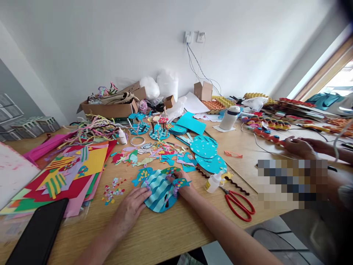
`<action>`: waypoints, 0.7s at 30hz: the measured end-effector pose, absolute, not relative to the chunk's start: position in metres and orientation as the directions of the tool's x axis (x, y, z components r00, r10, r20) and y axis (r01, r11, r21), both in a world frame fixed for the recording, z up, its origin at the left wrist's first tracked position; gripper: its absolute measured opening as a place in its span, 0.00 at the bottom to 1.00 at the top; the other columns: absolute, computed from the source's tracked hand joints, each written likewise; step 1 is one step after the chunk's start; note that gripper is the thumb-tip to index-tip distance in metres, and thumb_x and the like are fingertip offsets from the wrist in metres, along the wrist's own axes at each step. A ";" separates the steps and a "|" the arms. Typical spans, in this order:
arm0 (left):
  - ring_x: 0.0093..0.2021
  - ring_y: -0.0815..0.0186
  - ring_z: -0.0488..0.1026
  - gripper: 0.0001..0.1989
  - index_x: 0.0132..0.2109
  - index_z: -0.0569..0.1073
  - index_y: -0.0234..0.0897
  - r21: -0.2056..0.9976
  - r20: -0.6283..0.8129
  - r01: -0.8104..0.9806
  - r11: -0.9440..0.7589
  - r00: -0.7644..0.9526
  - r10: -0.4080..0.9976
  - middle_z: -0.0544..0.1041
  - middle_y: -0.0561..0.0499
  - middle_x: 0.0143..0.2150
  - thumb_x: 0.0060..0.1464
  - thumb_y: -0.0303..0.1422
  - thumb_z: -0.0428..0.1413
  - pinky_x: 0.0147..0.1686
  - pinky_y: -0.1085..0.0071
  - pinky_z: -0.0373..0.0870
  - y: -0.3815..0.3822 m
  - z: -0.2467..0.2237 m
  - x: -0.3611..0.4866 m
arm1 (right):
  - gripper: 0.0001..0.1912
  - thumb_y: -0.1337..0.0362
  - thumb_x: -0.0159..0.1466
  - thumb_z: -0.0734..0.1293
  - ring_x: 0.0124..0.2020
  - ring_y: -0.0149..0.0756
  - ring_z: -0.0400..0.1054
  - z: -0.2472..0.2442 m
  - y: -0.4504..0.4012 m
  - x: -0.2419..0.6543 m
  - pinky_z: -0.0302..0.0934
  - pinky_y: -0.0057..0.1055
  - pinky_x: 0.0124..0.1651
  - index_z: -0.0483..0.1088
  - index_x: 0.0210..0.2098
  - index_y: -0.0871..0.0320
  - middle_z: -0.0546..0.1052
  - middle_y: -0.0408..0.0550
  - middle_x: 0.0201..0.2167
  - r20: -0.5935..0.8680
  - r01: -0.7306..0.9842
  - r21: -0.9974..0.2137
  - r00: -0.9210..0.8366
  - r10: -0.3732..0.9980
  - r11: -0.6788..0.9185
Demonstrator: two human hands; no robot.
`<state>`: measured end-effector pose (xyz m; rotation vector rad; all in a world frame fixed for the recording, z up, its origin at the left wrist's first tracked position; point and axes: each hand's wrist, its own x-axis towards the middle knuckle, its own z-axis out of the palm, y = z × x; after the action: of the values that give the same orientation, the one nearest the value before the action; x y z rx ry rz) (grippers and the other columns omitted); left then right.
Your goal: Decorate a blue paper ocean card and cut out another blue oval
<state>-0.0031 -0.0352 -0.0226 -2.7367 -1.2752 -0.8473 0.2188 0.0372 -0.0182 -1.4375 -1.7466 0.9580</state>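
A round blue paper disc (pixel 158 202) with wavy pale stripes lies on the table before me. Paper fish stand up from it on twisted purple pipe cleaners: a blue fish (pixel 142 176) at the left, a green fish (pixel 169 171) at the back and a spotted blue fish (pixel 180 183) at the right. My left hand (pixel 131 207) grips the disc's left rim, fingertips beside a purple pipe cleaner. Reaching over the right side, my right hand (pixel 184 188) has its fingers closed at the green fish; the spotted fish partly hides them.
Red-handled scissors (pixel 239 206) and a glue bottle (pixel 213 183) lie to the right. Coloured paper sheets (pixel 95 162) and a black phone (pixel 38 232) are at the left. Blue discs (pixel 204 147) and paper scraps lie beyond. Another person's hands (pixel 300 147) work at the far right.
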 end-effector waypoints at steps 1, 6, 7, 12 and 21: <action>0.46 0.62 0.73 0.15 0.50 0.70 0.40 0.220 0.467 0.721 -0.657 0.513 0.720 0.76 0.46 0.46 0.57 0.27 0.45 0.44 0.63 0.72 -0.034 -0.024 -0.004 | 0.06 0.63 0.53 0.63 0.34 0.43 0.68 -0.019 0.040 0.218 0.62 0.32 0.36 0.72 0.26 0.57 0.75 0.49 0.30 0.055 0.498 -0.857 -0.164 0.985 0.131; 0.47 0.62 0.72 0.16 0.50 0.70 0.41 0.229 0.463 0.744 -0.628 0.484 0.743 0.76 0.46 0.47 0.57 0.26 0.45 0.46 0.60 0.71 -0.031 -0.028 -0.006 | 0.07 0.62 0.52 0.64 0.31 0.42 0.68 -0.024 0.047 0.213 0.62 0.33 0.34 0.71 0.24 0.57 0.75 0.48 0.26 0.085 0.532 -0.834 -0.140 0.987 0.147; 0.47 0.62 0.71 0.16 0.50 0.70 0.41 0.231 0.458 0.742 -0.630 0.489 0.743 0.75 0.46 0.47 0.57 0.26 0.46 0.46 0.60 0.71 -0.031 -0.029 -0.006 | 0.07 0.62 0.52 0.63 0.31 0.42 0.68 -0.024 0.047 0.213 0.62 0.32 0.34 0.72 0.25 0.57 0.75 0.48 0.26 0.088 0.533 -0.833 -0.139 0.986 0.149; 0.48 0.62 0.71 0.16 0.50 0.69 0.39 0.218 0.425 0.734 -0.644 0.522 0.739 0.75 0.45 0.48 0.57 0.27 0.46 0.46 0.60 0.71 -0.032 -0.024 -0.007 | 0.08 0.62 0.53 0.63 0.32 0.41 0.69 -0.020 0.043 0.211 0.61 0.32 0.36 0.73 0.26 0.58 0.74 0.48 0.27 0.087 0.540 -0.829 -0.138 0.987 0.149; 0.49 0.63 0.70 0.17 0.52 0.69 0.41 0.163 0.424 0.759 -0.630 0.522 0.739 0.75 0.47 0.48 0.58 0.27 0.44 0.48 0.63 0.70 -0.037 -0.022 -0.007 | 0.06 0.63 0.53 0.64 0.33 0.42 0.68 -0.014 0.042 0.213 0.62 0.35 0.37 0.73 0.23 0.55 0.75 0.49 0.32 0.086 0.512 -0.844 -0.167 0.982 0.161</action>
<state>-0.0070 -0.0366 -0.0224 -2.7037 -1.3316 -0.7218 0.2131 0.0422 -0.0144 -1.4259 -1.7736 0.8974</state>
